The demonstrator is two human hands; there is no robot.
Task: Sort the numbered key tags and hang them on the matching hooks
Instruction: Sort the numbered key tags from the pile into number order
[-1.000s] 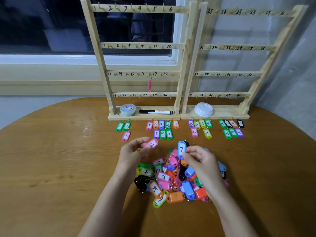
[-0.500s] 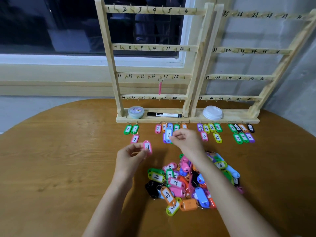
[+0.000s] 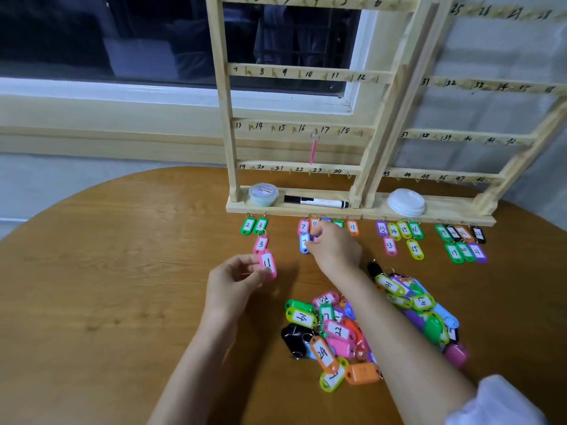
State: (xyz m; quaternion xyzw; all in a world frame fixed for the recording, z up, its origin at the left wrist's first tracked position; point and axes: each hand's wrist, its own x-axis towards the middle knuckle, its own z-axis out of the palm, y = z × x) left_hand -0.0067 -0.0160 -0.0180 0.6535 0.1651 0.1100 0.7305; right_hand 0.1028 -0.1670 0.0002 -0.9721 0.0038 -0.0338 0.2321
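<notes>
**Sorting numbered key tags in front of a wooden hook rack**

Downward view over a round wooden table (image 3: 122,286). At its far edge, two wooden racks side by side, the left rack (image 3: 225,118) and the right rack (image 3: 506,167), each with rows of small hooks under handwritten numbers. On the left rack, a lone pink tag (image 3: 313,151) hanging edge-on from the hook by 17. Along the base ledge: a small round tub (image 3: 263,194), a black marker (image 3: 316,201) lying flat, a white plastic lid (image 3: 406,202).

Just in front of the ledge, sorted tags laid flat in small groups:
- a green 2 (image 3: 248,225) and a green 3 (image 3: 260,225), with a pink 3 (image 3: 260,243) below
- a middle group running from a pink 7 (image 3: 303,226) to an orange 11 (image 3: 352,227)
- a group numbered 13 to 16 (image 3: 399,231)
- a far-right group (image 3: 460,237) in green, black, orange and purple, numbers hard to read

Left hand (image 3: 236,280) left of centre, fingers curled, pinching a pink tag marked 11 (image 3: 267,265) by its left edge, label facing up, just below the pink 3.

Right hand (image 3: 336,248) reaching forward into the middle group, fingertips closed on a blue tag (image 3: 304,243) directly below the pink 7. Number partly hidden by the fingers. Impossible to tell whether lifted or resting on the table.

Under and beside the right forearm, a loose heap of unsorted tags (image 3: 352,332) in many colours, with 14, 22 and 24 readable. White sleeve (image 3: 497,403) at the lower right corner.
</notes>
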